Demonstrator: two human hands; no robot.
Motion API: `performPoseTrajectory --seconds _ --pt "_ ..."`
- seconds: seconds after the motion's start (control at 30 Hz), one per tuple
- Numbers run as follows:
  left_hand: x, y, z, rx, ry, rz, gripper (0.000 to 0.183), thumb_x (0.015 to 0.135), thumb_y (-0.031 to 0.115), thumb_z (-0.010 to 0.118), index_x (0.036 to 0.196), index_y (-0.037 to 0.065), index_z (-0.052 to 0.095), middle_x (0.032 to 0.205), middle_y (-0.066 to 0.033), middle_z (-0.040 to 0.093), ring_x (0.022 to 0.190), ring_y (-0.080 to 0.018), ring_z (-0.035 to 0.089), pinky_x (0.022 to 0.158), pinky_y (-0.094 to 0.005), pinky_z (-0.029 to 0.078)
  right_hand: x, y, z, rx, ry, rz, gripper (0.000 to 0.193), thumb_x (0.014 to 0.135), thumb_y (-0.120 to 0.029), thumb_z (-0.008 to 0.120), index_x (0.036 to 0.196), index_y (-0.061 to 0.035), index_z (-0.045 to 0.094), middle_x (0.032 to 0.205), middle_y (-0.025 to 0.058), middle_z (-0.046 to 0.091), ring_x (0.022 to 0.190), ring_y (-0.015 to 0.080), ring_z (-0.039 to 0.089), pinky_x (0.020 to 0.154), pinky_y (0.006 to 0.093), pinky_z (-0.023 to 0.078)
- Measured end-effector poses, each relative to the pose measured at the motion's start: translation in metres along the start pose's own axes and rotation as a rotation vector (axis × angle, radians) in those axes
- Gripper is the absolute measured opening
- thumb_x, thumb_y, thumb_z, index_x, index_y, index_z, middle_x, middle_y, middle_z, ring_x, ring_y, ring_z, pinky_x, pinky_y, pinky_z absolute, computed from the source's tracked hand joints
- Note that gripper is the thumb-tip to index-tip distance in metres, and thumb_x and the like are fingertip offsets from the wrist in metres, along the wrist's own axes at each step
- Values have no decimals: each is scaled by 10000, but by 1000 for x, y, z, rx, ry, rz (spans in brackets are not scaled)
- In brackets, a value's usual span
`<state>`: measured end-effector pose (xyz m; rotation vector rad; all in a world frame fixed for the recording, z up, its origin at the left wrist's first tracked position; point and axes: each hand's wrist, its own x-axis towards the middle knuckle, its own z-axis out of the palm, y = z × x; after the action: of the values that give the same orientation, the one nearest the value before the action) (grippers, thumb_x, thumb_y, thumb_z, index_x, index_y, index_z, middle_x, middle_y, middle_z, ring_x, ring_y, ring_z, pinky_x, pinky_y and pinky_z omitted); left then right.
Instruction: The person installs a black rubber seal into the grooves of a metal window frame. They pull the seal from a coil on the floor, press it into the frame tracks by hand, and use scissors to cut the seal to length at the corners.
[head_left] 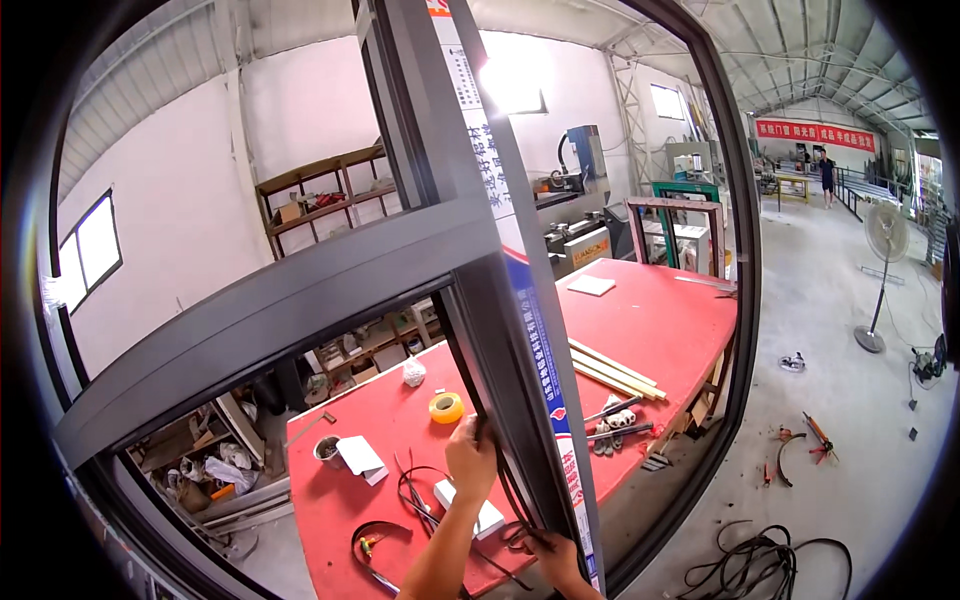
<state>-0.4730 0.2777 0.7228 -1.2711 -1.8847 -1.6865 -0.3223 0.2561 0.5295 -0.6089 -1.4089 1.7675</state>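
A large dark grey window frame point(300, 280) stands upright in front of me, with a crossbar and a mullion. My left hand point(468, 462) is closed at the mullion's inner edge, its fingertips pressing a black rubber strip point(508, 492) against it; the fingertips are partly hidden. Lower down, my right hand point(555, 558) pinches the same strip, loops of which hang beside the frame. Printed protective film point(540, 340) covers the mullion's right face. Behind the hands, a white block-like box point(487, 520) lies on the red table point(650, 300).
On the table are a yellow tape roll point(446, 407), a cup point(327, 449), white paper point(362, 458), pale wood strips point(620, 372) and gloves point(613, 430). A black hose coil point(745, 565) and tools point(820, 438) lie on the floor near a standing fan point(884, 235). A person point(826, 178) stands far off.
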Motion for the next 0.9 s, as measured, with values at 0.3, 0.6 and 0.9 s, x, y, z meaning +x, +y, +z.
performPoseTrajectory --seconds 0.3,0.6,0.9 --pt "-11 -11 6 22 -15 -97 175 821 61 537 964 7 623 896 -206 638 833 -367 623 726 -406 484 4 -13 9 -21 24 -30 183 883 -56 614 1002 80 641 758 44 634 694 98 578 649 226 469" --pt "-28 -21 2 -154 -38 -176 139 855 103 559 945 25 631 848 -176 640 747 -347 620 664 -380 485 1 -39 7 -801 110 -363 249 797 -159 682 995 -11 656 824 146 657 730 310 629 682 363 509" --pt "-39 -29 5 -132 36 -176 146 866 134 547 921 27 629 854 -178 635 791 -354 616 683 -399 477 58 -241 55 -1290 -307 -1411 421 670 -118 605 1089 -79 616 1081 58 591 971 232 566 829 358 468"
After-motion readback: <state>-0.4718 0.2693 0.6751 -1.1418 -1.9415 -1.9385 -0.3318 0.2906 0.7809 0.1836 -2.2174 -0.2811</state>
